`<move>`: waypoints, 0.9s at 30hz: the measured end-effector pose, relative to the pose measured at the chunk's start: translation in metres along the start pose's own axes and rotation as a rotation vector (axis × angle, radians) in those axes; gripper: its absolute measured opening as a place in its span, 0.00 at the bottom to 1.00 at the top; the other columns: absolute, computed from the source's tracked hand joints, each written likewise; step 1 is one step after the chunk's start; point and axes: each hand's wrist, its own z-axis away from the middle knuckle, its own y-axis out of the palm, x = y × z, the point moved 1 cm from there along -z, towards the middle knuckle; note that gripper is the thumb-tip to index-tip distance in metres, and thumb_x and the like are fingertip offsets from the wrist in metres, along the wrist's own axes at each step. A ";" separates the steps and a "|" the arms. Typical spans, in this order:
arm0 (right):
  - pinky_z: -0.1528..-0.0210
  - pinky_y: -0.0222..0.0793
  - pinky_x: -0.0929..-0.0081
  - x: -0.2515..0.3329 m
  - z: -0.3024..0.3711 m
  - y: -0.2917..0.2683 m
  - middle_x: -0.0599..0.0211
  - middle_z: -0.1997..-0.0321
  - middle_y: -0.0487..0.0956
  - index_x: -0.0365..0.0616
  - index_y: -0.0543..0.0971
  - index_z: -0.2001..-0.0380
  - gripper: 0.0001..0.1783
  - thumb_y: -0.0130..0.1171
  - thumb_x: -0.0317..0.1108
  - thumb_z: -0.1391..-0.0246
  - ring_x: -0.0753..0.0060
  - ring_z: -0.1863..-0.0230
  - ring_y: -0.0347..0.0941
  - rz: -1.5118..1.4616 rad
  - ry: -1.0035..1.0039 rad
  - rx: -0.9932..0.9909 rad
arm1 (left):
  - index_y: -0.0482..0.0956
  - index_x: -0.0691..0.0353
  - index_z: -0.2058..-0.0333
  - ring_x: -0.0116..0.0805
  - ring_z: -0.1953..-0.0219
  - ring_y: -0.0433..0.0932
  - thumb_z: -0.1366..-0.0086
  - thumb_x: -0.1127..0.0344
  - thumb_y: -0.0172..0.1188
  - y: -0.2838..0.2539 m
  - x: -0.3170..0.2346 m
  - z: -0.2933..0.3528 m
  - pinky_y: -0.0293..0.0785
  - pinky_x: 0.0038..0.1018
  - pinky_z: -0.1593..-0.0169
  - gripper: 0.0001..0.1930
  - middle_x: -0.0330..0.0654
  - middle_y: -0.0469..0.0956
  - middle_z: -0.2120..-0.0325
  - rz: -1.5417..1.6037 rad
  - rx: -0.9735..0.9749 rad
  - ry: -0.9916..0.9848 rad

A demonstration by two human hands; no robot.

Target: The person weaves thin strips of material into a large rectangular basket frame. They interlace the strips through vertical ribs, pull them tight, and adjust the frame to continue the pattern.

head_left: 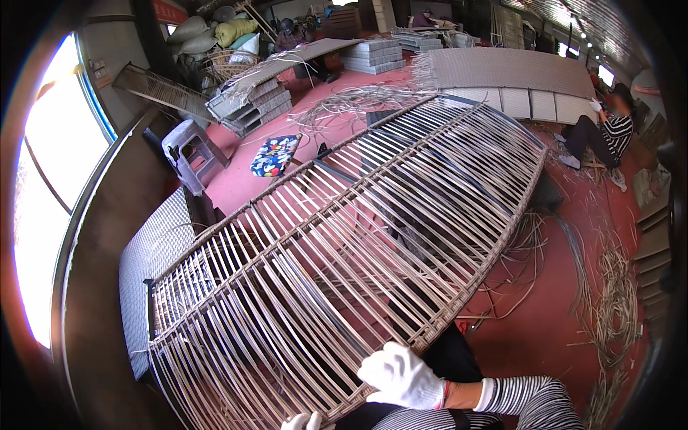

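Note:
A long wicker panel [337,193] of parallel rattan strands, woven across dark metal bars, slants over the middle and reaches down to my lap. My right hand [403,376], in a white knit glove, is closed at the panel's near edge. Its curled fingers hide whatever is between them. Only the gloved fingers of my left hand [302,422] show at the bottom of the picture, bent over the same rim; the rest is cut off. Both hands are close together at the panel's near end.
A grey plastic stool [192,154] and a low stool with a patterned cushion [276,155] stand at left. Loose strands [616,308] lie on the red floor. A person in striped sleeves [613,132] sits at right beside another woven panel [502,72]. Further co-workers sit behind.

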 end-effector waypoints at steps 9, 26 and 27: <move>0.27 0.66 0.46 -0.008 0.015 -0.005 0.65 0.47 0.74 0.46 0.80 0.43 0.31 0.73 0.45 0.49 0.61 0.42 0.72 0.032 -0.066 0.134 | 0.82 0.59 0.45 0.55 0.47 0.76 0.54 0.60 0.82 0.002 -0.067 -0.056 0.69 0.54 0.38 0.35 0.49 0.80 0.52 0.022 0.067 0.156; 0.34 0.69 0.55 -0.052 -0.001 -0.050 0.67 0.49 0.81 0.49 0.85 0.51 0.23 0.77 0.39 0.52 0.59 0.43 0.76 -0.296 0.022 0.181 | 0.87 0.53 0.50 0.48 0.50 0.77 0.54 0.62 0.83 0.031 -0.070 -0.025 0.64 0.61 0.29 0.28 0.43 0.76 0.58 -0.076 -0.134 -0.034; 0.34 0.69 0.55 -0.063 -0.004 -0.064 0.66 0.47 0.82 0.49 0.85 0.50 0.24 0.78 0.40 0.51 0.58 0.42 0.76 -0.207 0.107 -0.011 | 0.87 0.54 0.50 0.48 0.48 0.77 0.53 0.62 0.83 0.028 -0.070 -0.025 0.64 0.60 0.28 0.29 0.43 0.77 0.56 -0.078 -0.201 0.003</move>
